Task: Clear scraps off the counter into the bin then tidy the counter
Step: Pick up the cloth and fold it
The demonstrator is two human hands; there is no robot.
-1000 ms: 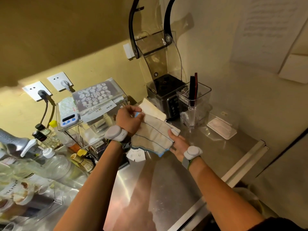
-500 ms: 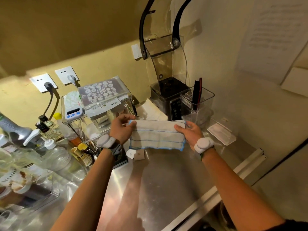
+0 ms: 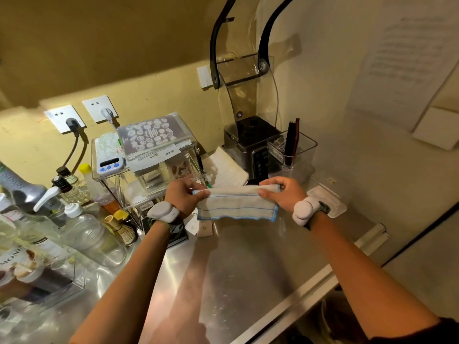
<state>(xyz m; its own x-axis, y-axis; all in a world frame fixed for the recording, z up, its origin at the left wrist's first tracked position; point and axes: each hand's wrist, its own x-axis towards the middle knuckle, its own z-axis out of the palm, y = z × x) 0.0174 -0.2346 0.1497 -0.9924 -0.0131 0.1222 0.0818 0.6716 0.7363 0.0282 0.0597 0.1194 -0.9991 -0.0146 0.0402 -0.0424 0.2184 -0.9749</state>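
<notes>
We hold the cloth (image 3: pixel 236 207) stretched between our two hands, up off the counter (image 3: pixel 248 274) and just in front of the blender (image 3: pixel 250 142). It is folded into a long band, its top edge taut and its blue-edged lower edge hanging free, which suggests we are squaring it up so it will fold flat or wipe with a clean face.

Our left hand (image 3: pixel 182 197) pinches the left end, fingers (image 3: pixel 201 193) clamped on the top corner; our right hand (image 3: pixel 283 192) does the same at the right end, fingers closed over the fabric. Pulling from both corners keeps the band level and stops it bunching.

Below the cloth the steel surface lies bare, so we judge the scraps are mostly gone and we are at the tidying part. Two small tags (image 3: pixel 198 225) lie just under the cloth's left corner, beside the clear rack (image 3: pixel 146 175). They may still need clearing.

The bottles (image 3: pixel 82 224) crowd the left side, well apart from the cloth, and a clear box (image 3: pixel 293 150) of pens stands just beside the blender, both out of the open working patch.
</notes>
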